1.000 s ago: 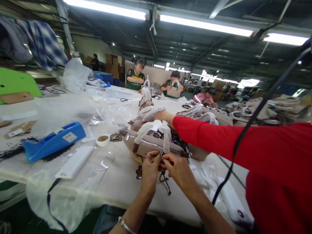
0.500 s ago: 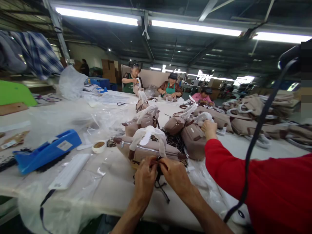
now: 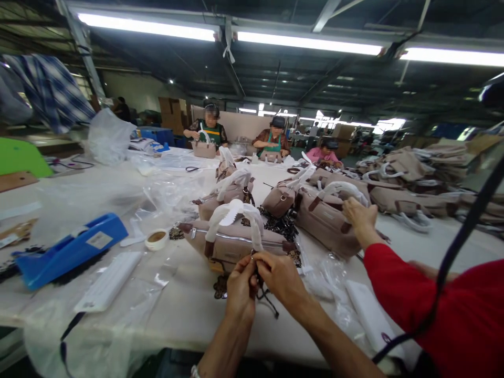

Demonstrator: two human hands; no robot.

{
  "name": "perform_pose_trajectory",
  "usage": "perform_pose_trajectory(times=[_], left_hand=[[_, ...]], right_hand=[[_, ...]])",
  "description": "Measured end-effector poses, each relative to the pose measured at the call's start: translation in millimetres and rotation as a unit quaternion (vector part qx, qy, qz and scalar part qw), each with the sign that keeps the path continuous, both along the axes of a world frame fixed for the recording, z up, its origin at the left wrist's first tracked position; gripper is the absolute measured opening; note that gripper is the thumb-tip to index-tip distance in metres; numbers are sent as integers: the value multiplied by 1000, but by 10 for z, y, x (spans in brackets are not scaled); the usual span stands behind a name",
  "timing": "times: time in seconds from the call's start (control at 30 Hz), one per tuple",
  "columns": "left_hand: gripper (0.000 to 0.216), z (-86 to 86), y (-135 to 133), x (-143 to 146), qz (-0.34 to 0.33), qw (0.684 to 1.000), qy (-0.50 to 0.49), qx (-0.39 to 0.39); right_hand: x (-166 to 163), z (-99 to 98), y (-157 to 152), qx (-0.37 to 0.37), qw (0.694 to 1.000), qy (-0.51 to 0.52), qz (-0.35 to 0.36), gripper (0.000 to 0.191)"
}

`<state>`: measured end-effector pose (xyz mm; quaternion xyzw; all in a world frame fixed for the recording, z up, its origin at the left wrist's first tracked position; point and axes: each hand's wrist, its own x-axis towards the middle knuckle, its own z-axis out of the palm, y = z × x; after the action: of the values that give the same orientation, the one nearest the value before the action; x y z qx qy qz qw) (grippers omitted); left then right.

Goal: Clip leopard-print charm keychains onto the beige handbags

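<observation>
A taupe handbag [image 3: 232, 244] stands on the table right before me, its two handles [image 3: 258, 226] wrapped in white paper and a silver zip along its top. At the front base of a handle, my left hand [image 3: 241, 291] and my right hand [image 3: 281, 275] meet, both closed in a pinch. Between their fingertips is the small metal fitting of a dark corded bag charm [image 3: 270, 303]; its cords hang below my right hand. A leopard-print flower charm [image 3: 220, 287] shows beside my left hand. The exact join of fitting and handle is hidden by fingers.
A blue tape dispenser [image 3: 71, 249], a tape roll [image 3: 156, 239] and a white box [image 3: 108, 281] lie left. A co-worker's red-sleeved arm [image 3: 397, 286] reaches to another handbag [image 3: 326, 220] at right. Dark chains [image 3: 281, 224] lie behind my bag. Several people work across the table.
My hands stay at the handle base, fingers slightly shifted; the flower charm now shows more. The co-worker's hand and the bag at right have moved right and turned. The view has shifted slightly.
</observation>
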<state>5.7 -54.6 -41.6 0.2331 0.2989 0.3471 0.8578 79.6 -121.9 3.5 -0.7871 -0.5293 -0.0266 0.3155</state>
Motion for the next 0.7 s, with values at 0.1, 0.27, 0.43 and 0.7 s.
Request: perform_pose_trajectory(times=[0.1,0.27,0.43,0.7], left_hand=[[49,51,-16,0,-7,1000,0,-9],[39,50,60,-59,-49,990,59,120],[26,58,175,-172,-56,908,161,382],[19,93,230,-236,-49,861,217,457]], right_hand=[[22,116,-10,-45,999,10,-15,28],[25,97,-18,-103,990,-73,-56,18],[18,-18,-24,-100,987,-120,-35,18],[36,-37,-36,-54,993,-95,-41,16]])
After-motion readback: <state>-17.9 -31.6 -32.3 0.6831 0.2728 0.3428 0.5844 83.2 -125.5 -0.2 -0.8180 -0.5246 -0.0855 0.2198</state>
